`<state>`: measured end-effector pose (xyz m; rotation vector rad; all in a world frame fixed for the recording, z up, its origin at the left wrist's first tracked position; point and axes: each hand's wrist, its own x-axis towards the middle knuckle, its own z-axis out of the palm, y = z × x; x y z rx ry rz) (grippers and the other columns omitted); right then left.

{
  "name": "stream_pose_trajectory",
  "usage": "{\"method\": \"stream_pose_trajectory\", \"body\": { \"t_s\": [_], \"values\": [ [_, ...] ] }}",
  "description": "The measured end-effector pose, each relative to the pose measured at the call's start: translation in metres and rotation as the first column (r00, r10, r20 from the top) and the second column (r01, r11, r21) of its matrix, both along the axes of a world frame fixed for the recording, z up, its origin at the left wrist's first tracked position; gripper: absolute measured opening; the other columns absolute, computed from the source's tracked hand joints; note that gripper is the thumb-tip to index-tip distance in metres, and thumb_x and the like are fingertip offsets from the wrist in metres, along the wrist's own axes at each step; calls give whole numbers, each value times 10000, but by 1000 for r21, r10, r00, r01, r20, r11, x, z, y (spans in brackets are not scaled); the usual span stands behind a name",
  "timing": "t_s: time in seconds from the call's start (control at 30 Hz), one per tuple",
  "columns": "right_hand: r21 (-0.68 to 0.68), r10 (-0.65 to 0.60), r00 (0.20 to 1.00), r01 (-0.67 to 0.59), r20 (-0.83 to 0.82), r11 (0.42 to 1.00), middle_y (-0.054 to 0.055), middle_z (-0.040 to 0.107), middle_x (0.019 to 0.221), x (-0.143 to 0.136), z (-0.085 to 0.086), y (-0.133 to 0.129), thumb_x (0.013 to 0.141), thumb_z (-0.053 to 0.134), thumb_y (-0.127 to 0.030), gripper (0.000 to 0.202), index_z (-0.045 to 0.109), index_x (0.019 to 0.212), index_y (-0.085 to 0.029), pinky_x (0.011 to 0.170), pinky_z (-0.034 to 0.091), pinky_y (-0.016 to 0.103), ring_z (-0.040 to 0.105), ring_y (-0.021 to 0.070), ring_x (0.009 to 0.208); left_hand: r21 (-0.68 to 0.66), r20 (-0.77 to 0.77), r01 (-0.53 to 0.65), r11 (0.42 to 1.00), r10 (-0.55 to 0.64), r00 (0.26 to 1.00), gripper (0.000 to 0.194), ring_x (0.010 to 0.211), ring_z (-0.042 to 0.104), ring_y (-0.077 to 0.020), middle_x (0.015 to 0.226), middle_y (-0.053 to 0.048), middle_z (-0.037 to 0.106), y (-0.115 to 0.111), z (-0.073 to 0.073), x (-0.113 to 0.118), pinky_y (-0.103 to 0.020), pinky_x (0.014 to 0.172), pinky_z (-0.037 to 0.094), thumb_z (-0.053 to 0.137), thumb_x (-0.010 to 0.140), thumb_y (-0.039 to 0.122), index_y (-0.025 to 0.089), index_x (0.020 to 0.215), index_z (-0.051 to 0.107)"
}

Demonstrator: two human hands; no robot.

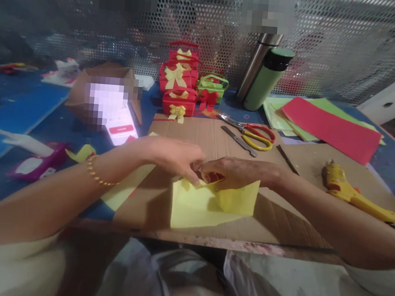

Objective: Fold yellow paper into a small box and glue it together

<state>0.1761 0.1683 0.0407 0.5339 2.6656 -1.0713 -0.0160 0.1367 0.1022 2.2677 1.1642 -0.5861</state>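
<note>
Both hands meet over a folded sheet of yellow paper [196,207] near the table's front edge. My left hand [179,158], with a gold bead bracelet on its wrist, pinches the paper's upper edge. My right hand [236,171] has curled fingers on the same edge, close against the left fingertips. A small reddish patch shows between the right fingers; what it is I cannot make out. The right part of the paper is bent up along a fold. Beneath lies a brown cardboard sheet [198,134]. Another yellow paper strip [122,194] lies under my left forearm.
Orange-and-yellow-handled scissors [258,137] and a metal blade [239,141] lie beyond my hands. A yellow glue gun [358,192] rests at right, near red paper [332,126]. Behind stand red gift boxes [178,103], a green box [212,87] and a green flask [267,83]. A lit phone [114,114] leans left.
</note>
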Motion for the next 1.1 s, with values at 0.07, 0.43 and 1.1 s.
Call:
{"method": "stream_pose_trajectory", "body": {
  "t_s": [0.07, 0.43, 1.1],
  "values": [
    [-3, 7, 1000, -7, -4, 1000, -29, 586, 816, 1, -1, 1, 776, 621, -116, 146, 558, 880, -196, 614, 358, 226, 524, 111, 691, 98, -27, -70, 993, 73, 997, 421, 855, 604, -223, 1012, -91, 688, -8, 5, 2, -305, 686, 392, 612, 854, 539, 185, 1080, 654],
    [11, 7, 1000, -7, -2, 1000, -20, 590, 831, 0, 1, 0, 765, 616, -116, 176, 538, 895, -205, 603, 356, 228, 513, 116, 690, 45, -152, -73, 996, 79, 985, 346, 818, 573, -201, 985, -68, 640, -7, -6, 7, -300, 655, 364, 692, 782, 315, 198, 1071, 542],
    [-22, -23, 1000, 22, -19, 1000, -24, 595, 853, 0, 4, -2, 718, 608, -86, 295, 524, 969, -216, 612, 372, 232, 523, 122, 709, 6, -105, 76, 997, -75, 992, 158, 496, 452, -138, 520, -19, 550, 4, -27, 6, -287, 493, 293, 603, 710, 236, 156, 743, 735]
  ]
}}
